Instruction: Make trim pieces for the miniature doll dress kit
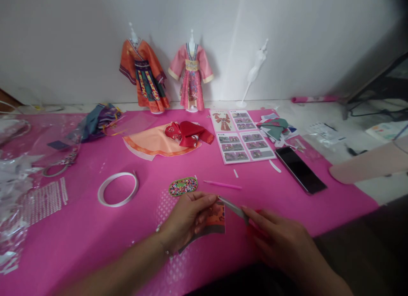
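Observation:
My left hand [188, 219] pinches a piece of orange patterned fabric [216, 223] with a dark grey border, low over the pink mat. In my right hand [280, 236] are scissors [234, 209] with red handles, partly hidden by my fingers. Their blades point left and reach the fabric's upper edge beside my left fingertips. Just beyond my left hand lies an oval tray of mixed beads [183, 186]. A pink pen-like stick [223, 184] rests to the right of it.
Behind are two dressed mini mannequins, one in orange [143, 75], one in pink [191, 75], and a bare mannequin [256, 69]. An instruction sheet [240, 139], phone [300, 170], tape roll [101, 194], peach and red garment pieces [149, 139] and plastic bags [15, 181] surround my hands.

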A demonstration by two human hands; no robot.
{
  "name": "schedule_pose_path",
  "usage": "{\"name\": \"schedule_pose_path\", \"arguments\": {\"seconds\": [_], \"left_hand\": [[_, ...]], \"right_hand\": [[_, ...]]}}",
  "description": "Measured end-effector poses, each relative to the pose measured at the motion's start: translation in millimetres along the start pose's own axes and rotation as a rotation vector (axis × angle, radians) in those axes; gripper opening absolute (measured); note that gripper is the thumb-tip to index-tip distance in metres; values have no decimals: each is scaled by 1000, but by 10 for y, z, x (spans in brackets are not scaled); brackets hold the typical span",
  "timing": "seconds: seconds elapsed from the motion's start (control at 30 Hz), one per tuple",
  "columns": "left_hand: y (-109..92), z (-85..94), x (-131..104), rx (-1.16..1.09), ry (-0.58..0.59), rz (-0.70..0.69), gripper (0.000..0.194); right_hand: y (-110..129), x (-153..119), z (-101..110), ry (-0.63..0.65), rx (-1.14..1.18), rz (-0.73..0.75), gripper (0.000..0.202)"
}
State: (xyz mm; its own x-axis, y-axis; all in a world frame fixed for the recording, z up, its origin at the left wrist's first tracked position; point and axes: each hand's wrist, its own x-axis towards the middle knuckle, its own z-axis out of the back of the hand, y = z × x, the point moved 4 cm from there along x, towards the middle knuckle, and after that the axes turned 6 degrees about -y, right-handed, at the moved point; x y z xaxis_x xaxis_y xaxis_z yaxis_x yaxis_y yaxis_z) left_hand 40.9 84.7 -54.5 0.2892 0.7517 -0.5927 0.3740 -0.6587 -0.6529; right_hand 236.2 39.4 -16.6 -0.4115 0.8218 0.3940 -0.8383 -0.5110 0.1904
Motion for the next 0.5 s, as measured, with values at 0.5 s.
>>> {"name": "schedule_pose_path", "arguments": {"seconds": [0.5], "left_hand": [[-13, 8, 1, 15, -11, -7, 29]], "right_hand": [[17, 23, 22, 8, -7, 8, 38]]}}
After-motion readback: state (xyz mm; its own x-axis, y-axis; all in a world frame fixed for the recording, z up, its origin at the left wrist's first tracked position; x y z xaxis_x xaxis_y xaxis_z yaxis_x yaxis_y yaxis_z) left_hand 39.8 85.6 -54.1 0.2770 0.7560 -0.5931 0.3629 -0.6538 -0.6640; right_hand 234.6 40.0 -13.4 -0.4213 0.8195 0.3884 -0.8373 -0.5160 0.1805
